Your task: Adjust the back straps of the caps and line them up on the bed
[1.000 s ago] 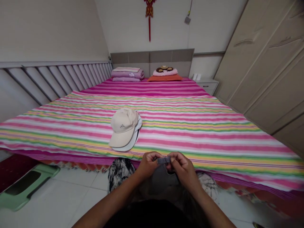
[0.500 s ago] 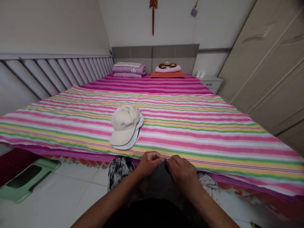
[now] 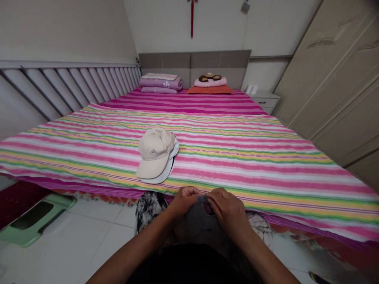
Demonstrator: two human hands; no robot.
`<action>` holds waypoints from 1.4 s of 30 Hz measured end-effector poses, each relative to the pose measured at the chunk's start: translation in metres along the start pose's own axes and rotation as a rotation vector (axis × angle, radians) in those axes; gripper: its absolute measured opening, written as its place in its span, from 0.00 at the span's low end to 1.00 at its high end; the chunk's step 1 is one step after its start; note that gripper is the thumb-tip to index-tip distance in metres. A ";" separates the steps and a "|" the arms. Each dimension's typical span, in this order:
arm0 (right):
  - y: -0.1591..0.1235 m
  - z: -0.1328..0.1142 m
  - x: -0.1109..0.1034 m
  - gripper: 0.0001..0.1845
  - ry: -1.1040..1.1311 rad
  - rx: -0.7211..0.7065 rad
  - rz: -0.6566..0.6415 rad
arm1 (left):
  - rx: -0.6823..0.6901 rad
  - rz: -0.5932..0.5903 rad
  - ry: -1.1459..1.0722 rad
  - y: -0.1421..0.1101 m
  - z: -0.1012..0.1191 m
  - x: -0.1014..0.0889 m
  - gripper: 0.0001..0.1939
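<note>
A dark grey cap is held low in front of my body, its back opening and short strap facing up. The fingers of my left hand pinch the strap's left end. On the other side, my right hand grips the strap's right end beside the opening. Much of the cap lies in shadow between my forearms. Farther forward on the bed, a beige cap with a small dark logo rests on top of a white cap, which shows only along its edge.
A striped sheet covers the bed in front of me. Folded purple bedding and a pink-and-orange pile lie by the headboard. A green stool stands on the floor at left; a nightstand is at the far right.
The cap's strap has turned into clearer view between my fingers, and the opening beneath it shows more. Both hands keep their hold. The view has shifted slightly downward.
</note>
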State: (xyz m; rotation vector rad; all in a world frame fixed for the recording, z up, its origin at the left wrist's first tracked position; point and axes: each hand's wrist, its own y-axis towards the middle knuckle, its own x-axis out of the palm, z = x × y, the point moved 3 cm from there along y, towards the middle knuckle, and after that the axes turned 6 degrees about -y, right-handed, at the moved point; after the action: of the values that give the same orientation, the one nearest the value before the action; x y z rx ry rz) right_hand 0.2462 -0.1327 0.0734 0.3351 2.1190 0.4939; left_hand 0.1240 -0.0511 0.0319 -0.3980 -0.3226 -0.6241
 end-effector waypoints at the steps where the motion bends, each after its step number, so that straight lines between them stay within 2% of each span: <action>1: 0.001 -0.002 0.000 0.09 -0.001 -0.003 0.005 | 0.005 -0.004 -0.004 0.000 0.000 0.000 0.12; 3: 0.002 0.000 0.001 0.10 0.210 0.081 0.022 | 0.002 -0.023 -0.036 -0.001 -0.001 0.000 0.12; 7: 0.000 0.015 0.017 0.15 0.969 0.462 -0.010 | -0.013 -0.073 -0.106 -0.003 -0.005 -0.001 0.13; 9: -0.004 0.022 0.025 0.18 1.116 0.606 -0.003 | -0.017 -0.088 -0.137 -0.003 -0.006 -0.001 0.12; 13: -0.008 0.024 0.035 0.15 1.158 0.688 -0.202 | 0.004 -0.078 -0.167 -0.005 -0.001 -0.004 0.10; 14: -0.008 0.023 0.035 0.15 1.197 0.707 -0.215 | 0.020 -0.070 -0.146 -0.006 0.003 -0.006 0.10; 17: -0.002 0.023 0.030 0.17 1.320 0.783 -0.064 | 0.079 -0.022 -0.087 -0.009 0.016 -0.013 0.10; 19: 0.004 0.017 0.027 0.17 1.340 0.800 -0.053 | 0.139 0.020 -0.111 -0.012 0.026 -0.018 0.12; 21: 0.011 0.007 0.028 0.17 1.311 0.756 -0.172 | 0.176 0.042 -0.158 -0.015 0.034 -0.022 0.12; 24: 0.021 -0.006 0.033 0.17 1.204 0.613 -0.367 | 0.130 -0.027 -0.170 -0.018 0.039 -0.024 0.12; 26: 0.027 -0.005 0.039 0.17 1.111 0.564 -0.403 | 0.107 -0.072 -0.179 -0.020 0.041 -0.026 0.13; 29: 0.035 0.007 0.046 0.18 1.071 0.633 -0.260 | 0.199 -0.007 -0.307 -0.024 0.048 -0.037 0.14; 32: 0.043 0.014 0.048 0.19 1.139 0.699 -0.121 | 0.298 0.056 -0.401 -0.030 0.061 -0.051 0.12; 35: 0.058 0.006 0.042 0.18 1.203 0.684 -0.131 | 0.342 0.099 -0.377 -0.037 0.083 -0.062 0.12; 37: 0.074 -0.005 0.035 0.17 1.249 0.669 -0.129 | 0.404 0.162 -0.356 -0.040 0.107 -0.069 0.12; 40: 0.113 -0.022 0.025 0.14 1.299 0.669 -0.089 | 0.494 0.226 -0.303 -0.036 0.155 -0.081 0.12; 42: 0.149 -0.031 0.024 0.12 1.289 0.684 -0.083 | 0.519 0.235 -0.245 -0.024 0.191 -0.090 0.12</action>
State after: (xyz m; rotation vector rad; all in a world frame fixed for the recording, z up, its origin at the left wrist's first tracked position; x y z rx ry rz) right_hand 0.2144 0.0020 0.1410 0.3348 3.5281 -0.2048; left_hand 0.0071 0.0625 0.1692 -0.0092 -0.6435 -0.2440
